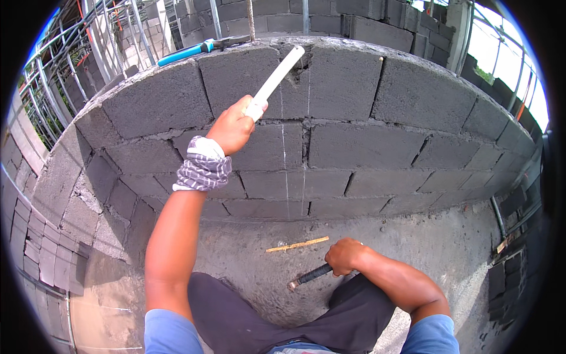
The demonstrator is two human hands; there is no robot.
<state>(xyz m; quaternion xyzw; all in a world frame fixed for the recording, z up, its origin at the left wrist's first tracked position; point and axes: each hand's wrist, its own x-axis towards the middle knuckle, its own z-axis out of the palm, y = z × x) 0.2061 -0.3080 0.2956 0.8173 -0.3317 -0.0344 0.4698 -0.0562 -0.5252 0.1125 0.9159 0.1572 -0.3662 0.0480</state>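
While left hand (234, 125) grips white pipe (276, 81), right (344, 256) grips prob. a hammer (309, 277).

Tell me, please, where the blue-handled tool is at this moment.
In the head view, the blue-handled tool lies on top of the grey block wall, upper left, above the left hand that holds a white pipe.

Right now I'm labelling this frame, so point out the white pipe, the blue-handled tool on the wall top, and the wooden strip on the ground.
white pipe (278, 75), head view, mid-length.
blue-handled tool (184, 53), head view, blue grip.
wooden strip (298, 244), head view, middle.
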